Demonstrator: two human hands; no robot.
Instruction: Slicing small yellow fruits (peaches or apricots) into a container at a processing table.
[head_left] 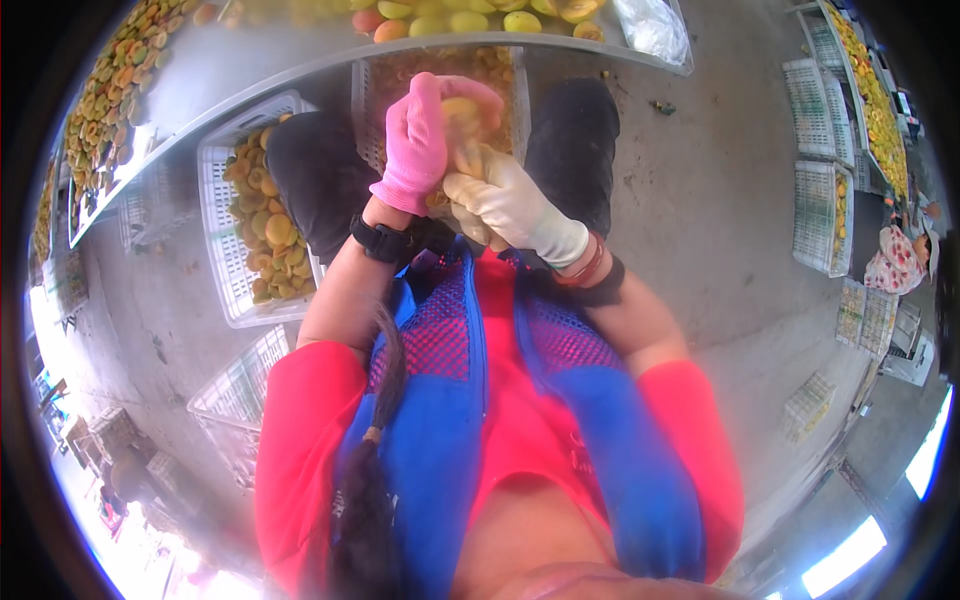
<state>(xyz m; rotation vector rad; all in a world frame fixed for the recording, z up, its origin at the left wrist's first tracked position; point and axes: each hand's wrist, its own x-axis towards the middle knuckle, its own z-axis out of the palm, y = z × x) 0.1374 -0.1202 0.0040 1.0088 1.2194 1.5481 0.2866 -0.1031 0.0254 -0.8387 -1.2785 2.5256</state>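
Yellow fruit (460,112), just one piece of it, sits up between the two gloved hands, above a crate (521,95) that stands between the person's knees. It looks roundish and smeared by motion (I squint and still lose its outline), so I cannot tell its long axis or which way it points. On the left hand (425,135), in a pink glove, the fingers are curled around the fruit, clamped on it. On the right hand (510,205), in a white glove, the fingers are bent in close below the fruit; whether they grip anything, I cannot tell. By the left knee is one white crate (212,215) of fruit pieces (279,230), too many to count. Ahead runs one bench (240,65), carrying more fruit (468,22) and one clear plastic bag (652,32).
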